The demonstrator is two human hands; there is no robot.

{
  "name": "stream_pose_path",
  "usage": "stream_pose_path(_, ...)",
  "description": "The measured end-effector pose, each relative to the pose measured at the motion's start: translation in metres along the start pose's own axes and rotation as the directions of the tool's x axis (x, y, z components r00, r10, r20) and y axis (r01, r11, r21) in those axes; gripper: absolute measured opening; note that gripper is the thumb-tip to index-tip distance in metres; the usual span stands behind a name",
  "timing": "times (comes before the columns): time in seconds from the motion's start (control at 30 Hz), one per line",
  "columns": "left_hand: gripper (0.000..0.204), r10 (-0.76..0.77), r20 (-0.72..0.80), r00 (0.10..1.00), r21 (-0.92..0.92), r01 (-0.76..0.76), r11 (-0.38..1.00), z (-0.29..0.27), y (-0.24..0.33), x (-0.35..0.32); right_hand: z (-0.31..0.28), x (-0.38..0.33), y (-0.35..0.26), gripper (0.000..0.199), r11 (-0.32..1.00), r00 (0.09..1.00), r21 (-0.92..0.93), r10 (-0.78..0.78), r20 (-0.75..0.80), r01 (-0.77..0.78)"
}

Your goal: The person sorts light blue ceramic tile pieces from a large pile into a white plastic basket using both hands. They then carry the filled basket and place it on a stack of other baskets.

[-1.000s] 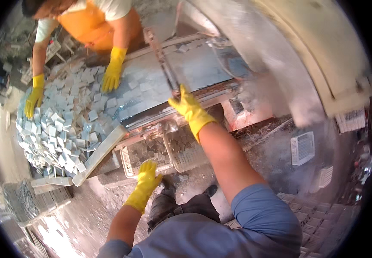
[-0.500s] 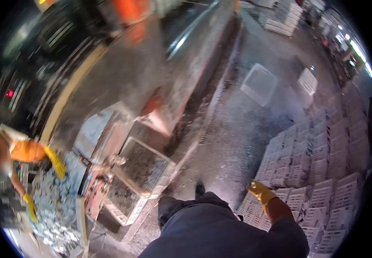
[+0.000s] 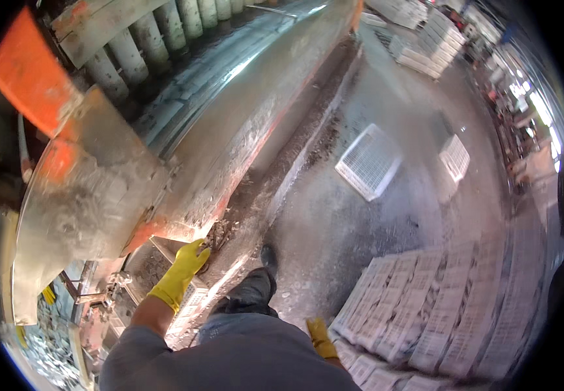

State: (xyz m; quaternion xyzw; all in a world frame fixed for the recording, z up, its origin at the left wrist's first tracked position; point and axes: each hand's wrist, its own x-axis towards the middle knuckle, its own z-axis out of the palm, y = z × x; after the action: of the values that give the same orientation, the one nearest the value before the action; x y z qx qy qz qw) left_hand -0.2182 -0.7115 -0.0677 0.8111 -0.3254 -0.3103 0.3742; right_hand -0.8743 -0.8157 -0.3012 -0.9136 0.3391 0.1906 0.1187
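Note:
My left hand (image 3: 183, 272), in a yellow rubber glove, reaches forward with its fingers stretched out and nothing seen in them. It is above a white slatted crate (image 3: 189, 304), largely hidden under the hand and arm, beside the rusty end of a long metal trough (image 3: 230, 137). My right hand (image 3: 321, 337), in a yellow glove too, hangs low by my side, partly covered by my body. Its fingers look loosely apart, with no object visible in them. White crates packed in rows (image 3: 419, 306) stand close to its right.
Two white crates, one nearer (image 3: 369, 161) and one farther (image 3: 455, 158), lie on the wet floor (image 3: 308, 247) ahead. More crates (image 3: 432, 39) are stacked far off. An orange-marked metal chute (image 3: 86, 202) stands left. Behind it, a co-worker's yellow glove (image 3: 48, 294) shows near grey pieces (image 3: 50, 355).
My view has swung left and I have moved forward toward the trough. My left hand has come into view, reaching over the crate. The co-worker is now mostly hidden behind the chute.

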Motion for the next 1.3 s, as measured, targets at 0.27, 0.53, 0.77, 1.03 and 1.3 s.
stream_pose_path(0.27, 0.066, 0.561, -0.174, 0.810, 0.446, -0.442, 0.778, -0.058, 0.152, 0.130, -0.120, 0.021, 0.168, 0.053, 0.994, 0.990, 0.000, 0.109, 0.093, -0.110)
stream_pose_path(0.53, 0.068, 0.224, -0.552, 0.803, 0.649, 0.245, 0.721, -0.174, 0.289, 0.261, -0.304, 0.410, 0.147, 0.051, 0.566, 0.937, 0.754, 0.285, 0.202, -0.334)
stream_pose_path(0.77, 0.060, -0.357, -0.502, 0.788, 0.415, 0.581, 0.700, -0.197, 0.284, 0.307, -0.711, 0.633, -0.059, 0.061, 0.366, 0.972, 0.901, -0.122, -0.201, 0.233)
stream_pose_path(1.03, 0.062, -0.434, -0.376, 0.819, 0.195, 0.527, 0.827, -0.211, 0.306, 0.327, -0.879, 0.828, -0.244, 0.047, 0.332, 0.426, 0.289, -0.492, -0.760, 0.898)
stream_pose_path(1.3, 0.088, -0.517, -0.673, 0.530, 0.079, 0.745, 0.662, -0.302, 0.118, 0.293, -0.875, 0.845, -0.283, 0.028, 0.460, 0.242, -0.149, -0.683, -0.689, 0.875)
